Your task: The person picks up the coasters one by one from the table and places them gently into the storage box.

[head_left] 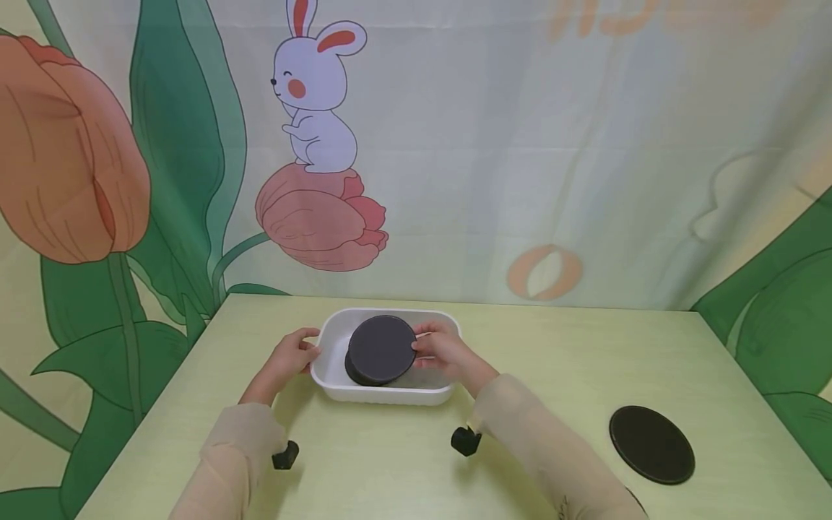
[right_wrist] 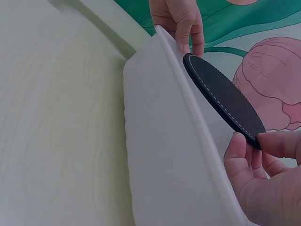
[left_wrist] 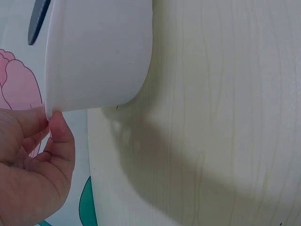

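Note:
A white plastic tray [head_left: 325,375] stands on the pale green table near its middle. My right hand [head_left: 422,348] pinches the right edge of a dark round stitched coaster [head_left: 381,348] and holds it tilted over the tray's inside. In the right wrist view my right hand [right_wrist: 248,140] has thumb and fingers closed on the coaster [right_wrist: 221,96] above the tray's rim [right_wrist: 169,84]. My left hand [head_left: 310,352] grips the tray's left rim. The left wrist view shows my left hand [left_wrist: 49,123] pinching the rim of the tray [left_wrist: 99,56]. A dark edge shows beneath the coaster; I cannot tell what it is.
A second black round coaster [head_left: 652,444] lies flat on the table [head_left: 552,361] at the right front. A printed curtain with a rabbit and tulips hangs right behind the table's far edge. The table's left edge runs close to my left arm.

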A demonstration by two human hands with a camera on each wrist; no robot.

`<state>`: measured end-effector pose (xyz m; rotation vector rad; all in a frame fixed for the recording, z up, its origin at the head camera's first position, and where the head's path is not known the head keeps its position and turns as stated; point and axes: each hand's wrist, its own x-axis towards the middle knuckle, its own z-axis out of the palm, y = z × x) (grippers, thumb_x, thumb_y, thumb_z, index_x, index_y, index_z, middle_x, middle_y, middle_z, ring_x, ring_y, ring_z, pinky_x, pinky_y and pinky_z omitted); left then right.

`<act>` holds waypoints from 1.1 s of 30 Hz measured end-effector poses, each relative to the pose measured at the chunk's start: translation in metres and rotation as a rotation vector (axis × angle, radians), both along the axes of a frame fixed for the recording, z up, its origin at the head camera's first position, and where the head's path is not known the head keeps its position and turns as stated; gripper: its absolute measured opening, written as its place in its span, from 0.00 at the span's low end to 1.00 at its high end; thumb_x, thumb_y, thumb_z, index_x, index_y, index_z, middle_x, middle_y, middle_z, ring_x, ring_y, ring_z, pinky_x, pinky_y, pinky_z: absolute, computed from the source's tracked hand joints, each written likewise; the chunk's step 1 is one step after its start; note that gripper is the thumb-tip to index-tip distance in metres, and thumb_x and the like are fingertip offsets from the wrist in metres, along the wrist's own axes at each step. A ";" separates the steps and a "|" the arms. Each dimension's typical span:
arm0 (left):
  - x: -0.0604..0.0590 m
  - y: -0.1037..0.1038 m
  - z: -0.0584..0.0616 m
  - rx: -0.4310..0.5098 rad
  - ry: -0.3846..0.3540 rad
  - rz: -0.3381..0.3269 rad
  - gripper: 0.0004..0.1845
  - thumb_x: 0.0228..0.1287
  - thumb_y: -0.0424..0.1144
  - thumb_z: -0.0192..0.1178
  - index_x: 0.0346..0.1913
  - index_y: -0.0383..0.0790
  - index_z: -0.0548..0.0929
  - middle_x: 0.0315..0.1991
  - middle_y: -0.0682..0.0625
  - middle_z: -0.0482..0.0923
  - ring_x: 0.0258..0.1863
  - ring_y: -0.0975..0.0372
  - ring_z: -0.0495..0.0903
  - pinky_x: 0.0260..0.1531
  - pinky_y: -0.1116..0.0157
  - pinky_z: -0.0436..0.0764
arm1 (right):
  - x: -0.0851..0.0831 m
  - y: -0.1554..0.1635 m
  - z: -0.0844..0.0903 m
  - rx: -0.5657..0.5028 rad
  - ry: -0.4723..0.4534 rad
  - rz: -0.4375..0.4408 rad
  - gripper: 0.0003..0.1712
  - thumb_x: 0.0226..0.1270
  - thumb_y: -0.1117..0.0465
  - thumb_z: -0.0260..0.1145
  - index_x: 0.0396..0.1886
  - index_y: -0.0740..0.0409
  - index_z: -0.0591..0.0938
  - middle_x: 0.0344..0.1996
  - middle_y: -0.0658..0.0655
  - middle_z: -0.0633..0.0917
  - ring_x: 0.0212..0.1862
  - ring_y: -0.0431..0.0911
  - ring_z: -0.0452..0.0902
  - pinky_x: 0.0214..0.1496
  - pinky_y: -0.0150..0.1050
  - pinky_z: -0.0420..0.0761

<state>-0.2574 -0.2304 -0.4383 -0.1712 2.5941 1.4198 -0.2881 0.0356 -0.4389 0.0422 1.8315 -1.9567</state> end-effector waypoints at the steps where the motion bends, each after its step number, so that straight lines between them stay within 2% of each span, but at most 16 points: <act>1: 0.000 0.000 0.000 0.000 -0.003 0.002 0.22 0.63 0.30 0.48 0.61 0.32 0.61 0.41 0.37 0.71 0.34 0.56 0.74 0.29 0.69 0.76 | -0.001 -0.003 -0.002 0.002 -0.010 -0.014 0.15 0.55 0.74 0.53 0.44 0.65 0.69 0.19 0.51 0.75 0.21 0.40 0.73 0.21 0.30 0.75; 13: -0.001 0.001 0.000 0.002 -0.008 0.006 0.23 0.63 0.29 0.48 0.61 0.32 0.61 0.40 0.37 0.71 0.37 0.53 0.74 0.29 0.68 0.76 | -0.009 -0.027 -0.016 0.020 -0.082 -0.127 0.15 0.54 0.77 0.53 0.43 0.66 0.70 0.16 0.53 0.72 0.17 0.41 0.70 0.18 0.30 0.74; 19: 0.000 0.001 0.000 0.008 -0.010 0.005 0.22 0.63 0.29 0.47 0.61 0.32 0.61 0.40 0.37 0.70 0.37 0.52 0.74 0.31 0.67 0.77 | -0.006 -0.029 -0.024 -0.021 -0.053 -0.150 0.11 0.54 0.77 0.53 0.37 0.66 0.69 0.15 0.53 0.71 0.17 0.41 0.70 0.20 0.31 0.76; 22: 0.000 0.001 0.001 0.007 -0.013 0.009 0.23 0.63 0.30 0.47 0.61 0.32 0.61 0.40 0.37 0.70 0.37 0.53 0.74 0.31 0.68 0.77 | -0.005 -0.030 -0.021 -0.018 -0.062 -0.137 0.12 0.54 0.77 0.53 0.40 0.67 0.69 0.14 0.53 0.71 0.17 0.41 0.70 0.20 0.31 0.76; 26: 0.000 0.001 0.001 -0.002 -0.017 0.006 0.23 0.63 0.30 0.47 0.61 0.32 0.61 0.40 0.37 0.70 0.35 0.55 0.74 0.30 0.68 0.77 | -0.010 -0.032 -0.027 0.029 -0.085 -0.149 0.16 0.53 0.78 0.54 0.43 0.67 0.69 0.15 0.54 0.71 0.16 0.41 0.69 0.20 0.33 0.76; 28: 0.000 0.001 0.001 -0.002 -0.018 0.012 0.23 0.63 0.30 0.48 0.61 0.33 0.61 0.40 0.38 0.70 0.35 0.56 0.73 0.30 0.68 0.77 | -0.014 -0.031 -0.034 0.025 -0.057 -0.160 0.15 0.53 0.79 0.55 0.42 0.66 0.70 0.16 0.55 0.73 0.17 0.43 0.71 0.20 0.35 0.77; 30: 0.000 0.001 0.001 -0.004 -0.016 0.011 0.23 0.63 0.30 0.47 0.61 0.32 0.61 0.41 0.37 0.70 0.35 0.56 0.74 0.30 0.68 0.77 | -0.033 -0.030 -0.065 -0.019 -0.022 -0.146 0.14 0.50 0.78 0.57 0.37 0.64 0.71 0.15 0.57 0.74 0.17 0.45 0.72 0.19 0.37 0.77; 33: -0.001 0.001 0.000 -0.001 -0.016 0.015 0.23 0.63 0.30 0.48 0.61 0.32 0.61 0.41 0.37 0.70 0.35 0.56 0.74 0.31 0.68 0.77 | -0.046 -0.032 -0.084 -0.002 -0.031 -0.157 0.15 0.48 0.79 0.58 0.36 0.62 0.72 0.17 0.58 0.73 0.17 0.46 0.72 0.20 0.39 0.78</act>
